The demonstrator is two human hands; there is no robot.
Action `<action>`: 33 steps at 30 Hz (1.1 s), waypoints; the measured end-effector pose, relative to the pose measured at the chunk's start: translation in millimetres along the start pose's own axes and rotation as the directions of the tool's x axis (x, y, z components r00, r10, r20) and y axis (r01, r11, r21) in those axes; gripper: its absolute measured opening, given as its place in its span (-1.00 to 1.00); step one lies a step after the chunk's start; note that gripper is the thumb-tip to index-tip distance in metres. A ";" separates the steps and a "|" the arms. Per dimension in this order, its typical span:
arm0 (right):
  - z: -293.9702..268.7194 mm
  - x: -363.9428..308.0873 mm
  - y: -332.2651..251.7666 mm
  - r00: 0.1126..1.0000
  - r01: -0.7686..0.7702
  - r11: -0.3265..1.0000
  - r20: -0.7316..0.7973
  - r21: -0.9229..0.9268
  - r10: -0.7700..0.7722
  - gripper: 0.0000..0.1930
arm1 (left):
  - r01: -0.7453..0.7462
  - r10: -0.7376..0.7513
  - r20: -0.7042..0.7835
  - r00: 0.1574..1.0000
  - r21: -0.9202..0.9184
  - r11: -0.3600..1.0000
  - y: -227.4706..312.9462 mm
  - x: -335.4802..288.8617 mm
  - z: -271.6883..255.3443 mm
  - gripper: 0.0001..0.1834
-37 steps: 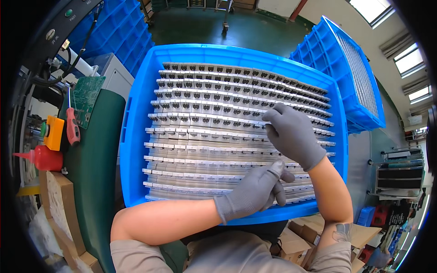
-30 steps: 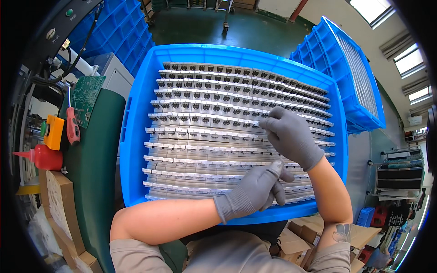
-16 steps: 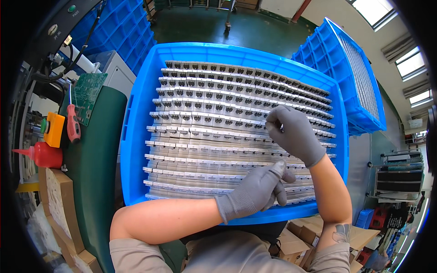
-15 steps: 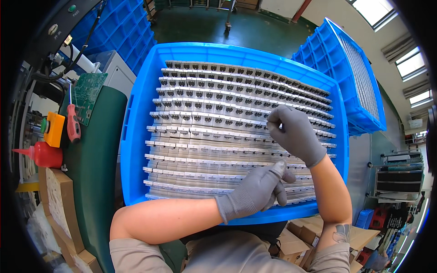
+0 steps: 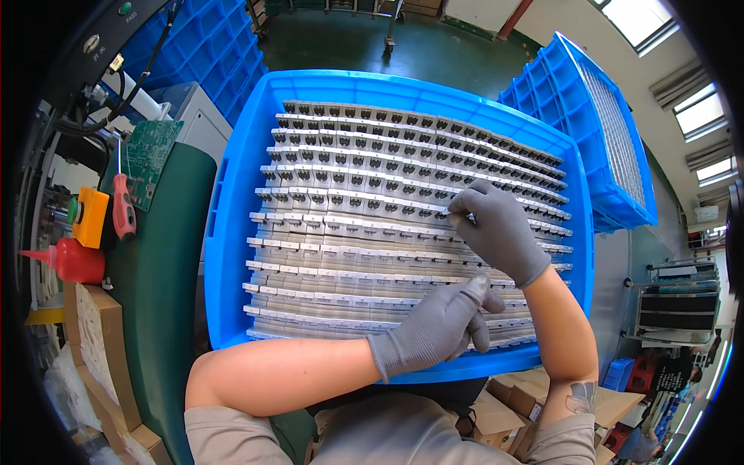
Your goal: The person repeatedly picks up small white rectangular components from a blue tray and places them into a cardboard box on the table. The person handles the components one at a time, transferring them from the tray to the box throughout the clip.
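Observation:
A large blue plastic crate in front of me holds many rows of small white rectangular modules. Dark parts show on the faces of the far rows; the nearer rows show mainly pale top edges. My right hand, in a grey glove, is over the right-middle rows, thumb and forefinger pinched together at the modules. Whatever sits in that pinch is too small to make out. Nearer to me, my left hand, also gloved in grey, lies over the front rows with its fingers curled in. Its palm is hidden.
Another blue crate of modules stands tilted at the right. Left of me, a green-covered surface carries a red-handled screwdriver, a green circuit board, an orange button box and a red squeeze bottle. Cardboard boxes lie below right.
My right hand has shifted slightly left along the row, its fingertips closing into a tighter pinch. My left hand stays almost where it was.

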State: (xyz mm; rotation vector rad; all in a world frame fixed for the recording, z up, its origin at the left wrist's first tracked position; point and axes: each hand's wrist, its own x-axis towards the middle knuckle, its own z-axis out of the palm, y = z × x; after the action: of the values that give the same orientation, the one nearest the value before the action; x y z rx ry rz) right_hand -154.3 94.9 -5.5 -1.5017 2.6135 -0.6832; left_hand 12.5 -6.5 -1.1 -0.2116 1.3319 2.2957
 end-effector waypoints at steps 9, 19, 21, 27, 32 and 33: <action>4.7 -0.1 -6.9 1.000 0.010 0.988 -0.018 -0.156 -0.013 -0.92 | 0.004 -0.004 0.005 1.000 -0.010 1.000 -1.2 0.9 -0.5 -0.24; 6.2 -0.6 -7.5 1.000 0.020 0.980 -0.003 -0.199 -0.021 -0.93 | 0.011 -0.010 0.007 1.000 -0.022 1.000 -2.7 1.4 -0.2 -0.24; -1.0 -2.2 -10.0 0.999 0.016 0.988 -0.029 -0.153 -0.021 -0.92 | -0.002 0.002 0.003 1.000 -0.021 1.000 -2.6 0.7 -0.6 -0.25; -7.5 -6.1 -4.8 0.994 0.106 0.985 0.028 -0.139 -0.103 -0.80 | 0.026 -0.026 0.003 1.000 -0.067 0.997 0.1 0.5 -1.9 -0.21; -11.4 -3.2 -7.8 0.988 0.148 0.986 0.055 -0.072 -0.144 -0.77 | 0.038 -0.039 -0.010 0.999 -0.079 0.996 -1.0 2.2 -3.2 -0.17; -6.9 -4.7 -4.5 0.984 0.174 0.981 0.048 -0.090 -0.170 -0.77 | 0.041 -0.042 -0.010 0.999 -0.078 0.996 -0.5 2.1 -2.6 -0.17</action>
State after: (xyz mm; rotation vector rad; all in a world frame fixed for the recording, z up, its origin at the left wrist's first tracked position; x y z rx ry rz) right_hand -149.9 99.3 1.7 -1.7652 2.5407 -0.5428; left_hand 10.6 -7.8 -3.6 -0.2752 1.2337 2.3168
